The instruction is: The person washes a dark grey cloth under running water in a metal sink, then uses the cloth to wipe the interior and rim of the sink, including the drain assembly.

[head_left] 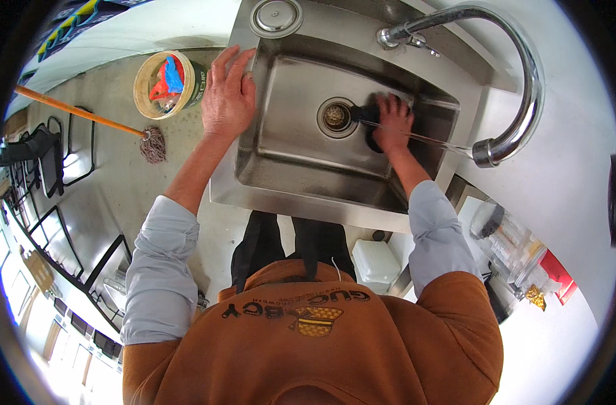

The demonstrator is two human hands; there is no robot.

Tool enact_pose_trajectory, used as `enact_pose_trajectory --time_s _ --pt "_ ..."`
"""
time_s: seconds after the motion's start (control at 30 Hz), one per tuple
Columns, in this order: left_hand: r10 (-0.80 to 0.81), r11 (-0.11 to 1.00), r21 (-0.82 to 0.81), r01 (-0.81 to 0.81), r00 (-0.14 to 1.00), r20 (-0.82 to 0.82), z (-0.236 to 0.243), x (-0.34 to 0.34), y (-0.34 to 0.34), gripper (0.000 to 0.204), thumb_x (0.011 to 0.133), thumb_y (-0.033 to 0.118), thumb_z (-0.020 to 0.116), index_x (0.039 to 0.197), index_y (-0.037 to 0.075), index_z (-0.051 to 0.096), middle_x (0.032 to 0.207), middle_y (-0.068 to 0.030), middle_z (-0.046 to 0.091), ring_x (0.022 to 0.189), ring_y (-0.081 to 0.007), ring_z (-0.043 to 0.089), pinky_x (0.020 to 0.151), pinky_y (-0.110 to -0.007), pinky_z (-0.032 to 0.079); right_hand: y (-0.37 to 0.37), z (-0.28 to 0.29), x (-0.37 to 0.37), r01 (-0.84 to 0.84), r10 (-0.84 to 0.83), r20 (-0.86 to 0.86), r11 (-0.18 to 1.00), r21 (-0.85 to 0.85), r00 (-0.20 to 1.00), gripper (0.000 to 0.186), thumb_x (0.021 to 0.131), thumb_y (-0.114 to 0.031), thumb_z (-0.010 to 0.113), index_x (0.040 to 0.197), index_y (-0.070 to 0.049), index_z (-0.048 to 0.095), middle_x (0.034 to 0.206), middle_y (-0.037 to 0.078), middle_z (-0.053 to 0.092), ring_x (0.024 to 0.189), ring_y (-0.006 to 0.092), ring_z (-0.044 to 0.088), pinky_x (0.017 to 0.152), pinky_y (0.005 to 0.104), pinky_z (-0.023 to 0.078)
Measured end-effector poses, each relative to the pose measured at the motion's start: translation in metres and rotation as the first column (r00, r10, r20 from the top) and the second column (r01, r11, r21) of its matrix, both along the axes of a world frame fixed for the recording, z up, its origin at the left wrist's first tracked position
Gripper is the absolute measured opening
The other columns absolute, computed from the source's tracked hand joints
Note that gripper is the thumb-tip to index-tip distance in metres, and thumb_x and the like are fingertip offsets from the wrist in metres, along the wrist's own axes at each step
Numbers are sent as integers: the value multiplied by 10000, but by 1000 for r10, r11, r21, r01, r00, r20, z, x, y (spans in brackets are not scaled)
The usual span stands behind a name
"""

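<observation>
My left hand (pixel 228 94) rests on the left rim of the steel sink (pixel 288 101), fingers apart and holding nothing. Inside the basin, my right hand (pixel 392 125) grips a black item (pixel 370 115), perhaps a cloth, just right of the drain (pixel 336 117); its exact shape is partly hidden. A thin stream of water runs from the curved chrome faucet (pixel 487 152) toward that hand. A round steel lid or stopper (pixel 275 17) sits at the sink's far left corner.
A bucket (pixel 143 84) with red and blue items and a mop (pixel 153 142) are on the floor at the left, near black-framed furniture (pixel 51 162). A white counter (pixel 564 101) adjoins the sink. Clear containers (pixel 517 250) stand at lower right, and a white bin (pixel 375 260) below.
</observation>
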State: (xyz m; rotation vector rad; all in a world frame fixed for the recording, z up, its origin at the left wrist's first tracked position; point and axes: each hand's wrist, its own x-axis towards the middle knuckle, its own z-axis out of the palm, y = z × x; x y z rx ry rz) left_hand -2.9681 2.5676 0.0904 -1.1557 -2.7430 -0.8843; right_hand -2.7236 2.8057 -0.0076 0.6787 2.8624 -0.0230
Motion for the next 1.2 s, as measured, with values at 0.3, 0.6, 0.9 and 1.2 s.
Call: enact_pose_trajectory --time_s 0.3,0.6,0.9,1.2 --pt "-17 1000 10 17 1000 13 2 1 -1 402 851 112 518 1241 208 513 1308 -70 415 1136 -328 470 901 -445 443 -79 -48 -32 -41 174 347 933 -358 922 422 757 -241 548 1114 -20 589 1086 162 614 1162 339 449 992 438 332" --pt "53 998 -26 -61 971 -232 10 2 4 436 817 88 561 1240 180 521 1293 -89 420 1168 -310 434 986 -390 363 -50 -25 -13 -265 277 -5 913 -311 961 241 668 -96 622 904 -91 671 918 79 634 1004 274 536 840 432 435" --pt "-159 896 -85 -437 -492 856 -19 92 47 357 918 343 510 1199 125 545 1187 -64 530 1132 -239 480 937 -414 415 -91 90 -17 -321 73 -516 854 -409 853 265 649 -92 666 907 -112 606 992 50 599 963 276 513 788 416 389" --pt "-279 895 -82 -438 -693 665 -39 86 56 409 919 421 428 1091 88 590 1049 -91 622 987 -237 570 886 -411 446 -118 110 -32 -114 -2 -258 894 -433 966 577 636 -68 645 1198 -77 516 1242 55 480 1184 274 390 976 451 312"
